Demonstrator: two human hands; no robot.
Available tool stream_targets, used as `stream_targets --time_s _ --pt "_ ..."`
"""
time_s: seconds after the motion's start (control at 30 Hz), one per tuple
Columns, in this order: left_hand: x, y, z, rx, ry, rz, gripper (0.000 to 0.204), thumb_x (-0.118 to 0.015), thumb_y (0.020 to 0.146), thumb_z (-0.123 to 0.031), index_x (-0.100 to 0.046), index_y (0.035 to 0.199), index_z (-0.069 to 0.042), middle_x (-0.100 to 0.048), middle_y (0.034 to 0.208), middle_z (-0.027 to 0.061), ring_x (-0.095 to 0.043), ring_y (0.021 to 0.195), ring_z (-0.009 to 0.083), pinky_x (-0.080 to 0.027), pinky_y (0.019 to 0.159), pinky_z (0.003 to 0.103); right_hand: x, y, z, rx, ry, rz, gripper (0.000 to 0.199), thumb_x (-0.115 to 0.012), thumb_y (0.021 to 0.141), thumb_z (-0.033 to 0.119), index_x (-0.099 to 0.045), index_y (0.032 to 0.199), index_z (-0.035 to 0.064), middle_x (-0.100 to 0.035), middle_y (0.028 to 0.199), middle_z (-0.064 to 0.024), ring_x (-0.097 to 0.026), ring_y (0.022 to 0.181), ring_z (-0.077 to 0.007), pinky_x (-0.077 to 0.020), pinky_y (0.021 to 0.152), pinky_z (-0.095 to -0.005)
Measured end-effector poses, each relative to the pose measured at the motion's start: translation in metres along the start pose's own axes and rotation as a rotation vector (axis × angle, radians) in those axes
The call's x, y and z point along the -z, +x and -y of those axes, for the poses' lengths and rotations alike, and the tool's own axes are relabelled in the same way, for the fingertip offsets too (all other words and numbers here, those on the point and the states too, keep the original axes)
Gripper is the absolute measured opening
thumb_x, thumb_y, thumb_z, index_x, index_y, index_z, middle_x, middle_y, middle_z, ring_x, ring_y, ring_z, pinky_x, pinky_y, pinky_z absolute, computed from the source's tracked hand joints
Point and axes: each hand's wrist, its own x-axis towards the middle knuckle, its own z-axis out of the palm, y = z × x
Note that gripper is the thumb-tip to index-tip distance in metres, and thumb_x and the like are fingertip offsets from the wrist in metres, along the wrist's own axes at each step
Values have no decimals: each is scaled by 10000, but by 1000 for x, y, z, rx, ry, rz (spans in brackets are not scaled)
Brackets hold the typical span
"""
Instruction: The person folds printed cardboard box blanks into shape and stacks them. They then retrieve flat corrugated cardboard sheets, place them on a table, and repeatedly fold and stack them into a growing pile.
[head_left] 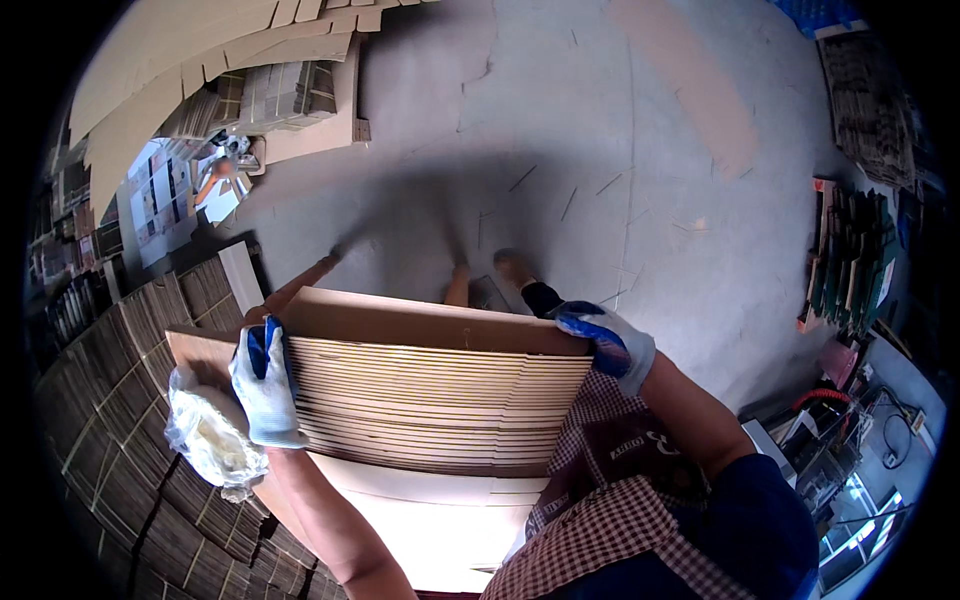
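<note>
A thick stack of flat brown cardboard sheets (430,405) stands in front of me, its layered edges facing up toward me. My left hand (266,390), in a white glove with blue coating, grips the left end of the stack. At the upper right corner, my right hand (612,345) in a matching glove has its fingers curled over the edge. The face of the far sheet (430,322) rises above the layered edges. Below the stack lies a pale, brightly lit cardboard surface (420,530). The fingertips behind the cardboard are partly hidden.
A clear plastic bag with pale contents (215,440) sits beside my left hand. Strapped cardboard bundles (110,400) fill the left side. More cardboard (220,50) is piled at the far left. Upright boards (850,255) and a machine with cables (830,430) stand right. Scraps litter the grey floor (560,110).
</note>
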Motion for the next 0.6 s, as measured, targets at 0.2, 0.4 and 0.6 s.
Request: stream_targets --time_s 0.2,0.4,0.6 --pt "-17 21 20 -162 -117 16 236 -579 1009 -185 -651 1064 33 -683 880 97 -595 789 138 -477 734 274 16 3 -49 102 -48 2 465 -655 966 287 -542 1274 -41 -648 1135 -123 -644 979 -166 -536 881 -266" --pt "-8 24 21 -222 -28 102 279 -566 1017 -209 -666 1078 45 -705 920 113 -631 822 177 -493 769 290 8 -21 -38 144 -419 -19 514 -593 999 280 -443 1373 -40 -617 1208 -174 -648 1035 -194 -553 899 -270" --pt "1 22 8 -201 -11 181 293 -590 999 -198 -666 1107 64 -717 934 104 -633 836 162 -493 784 281 1 -27 -33 154 -168 16 475 -637 971 339 -557 1268 -24 -658 1116 -133 -652 975 -167 -547 860 -267"
